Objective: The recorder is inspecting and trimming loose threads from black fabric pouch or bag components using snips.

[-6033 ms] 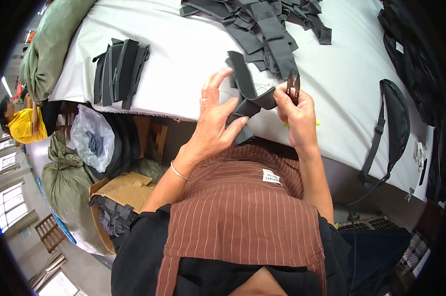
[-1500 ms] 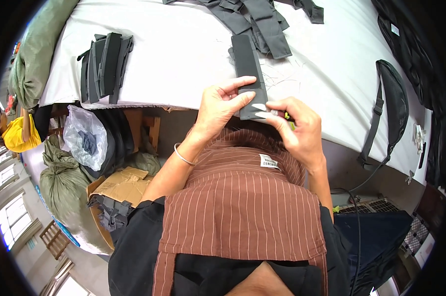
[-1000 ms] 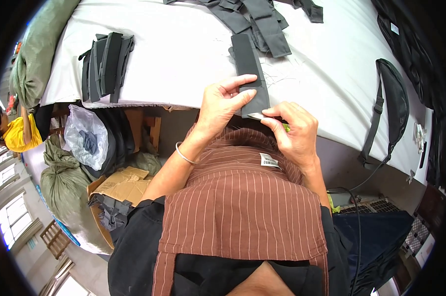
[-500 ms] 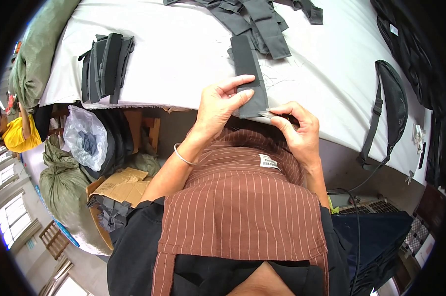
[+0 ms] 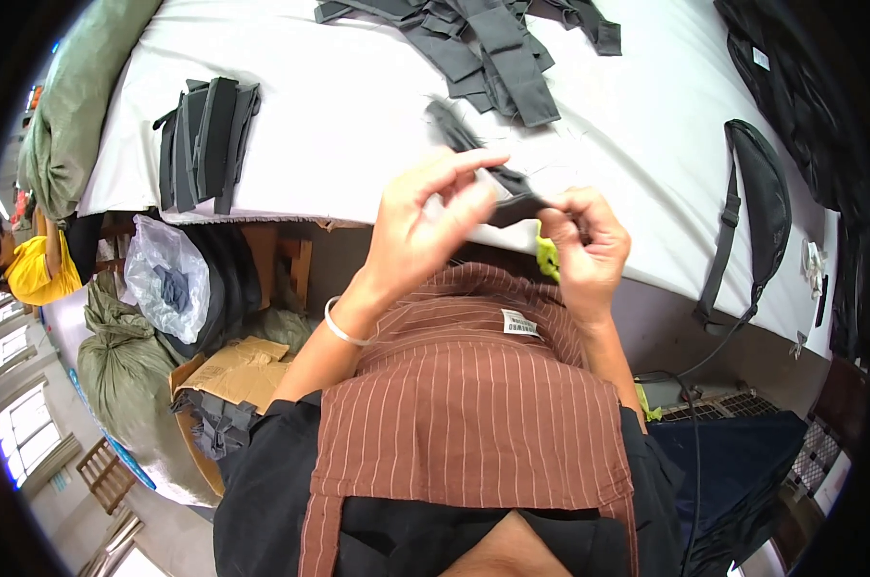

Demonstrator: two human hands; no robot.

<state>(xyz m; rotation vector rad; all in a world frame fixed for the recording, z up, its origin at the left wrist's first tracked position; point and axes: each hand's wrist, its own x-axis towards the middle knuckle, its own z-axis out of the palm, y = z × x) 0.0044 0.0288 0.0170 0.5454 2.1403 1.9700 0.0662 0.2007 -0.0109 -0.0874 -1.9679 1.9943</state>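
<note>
A black fabric strip is raised off the white table cover, twisted and smeared by motion. My right hand pinches its near end between thumb and fingers. Below those fingers shows a small yellow-green piece, shaped like the handle of thread snips; its blades are hidden. My left hand, blurred, is beside the strip with thumb and index finger apart. The strip's far end slants away over the table. A loose heap of similar black strips lies just beyond.
A neat stack of black strips lies on the left of the white-covered table. A black waist bag rests at the right edge. Below left are a plastic bag and an opened cardboard box. A person in yellow is at far left.
The strip has gone from lying flat to lifted and twisted. My left fingers have come off its flat surface. My right hand has turned, bringing the yellow-green piece into sight.
</note>
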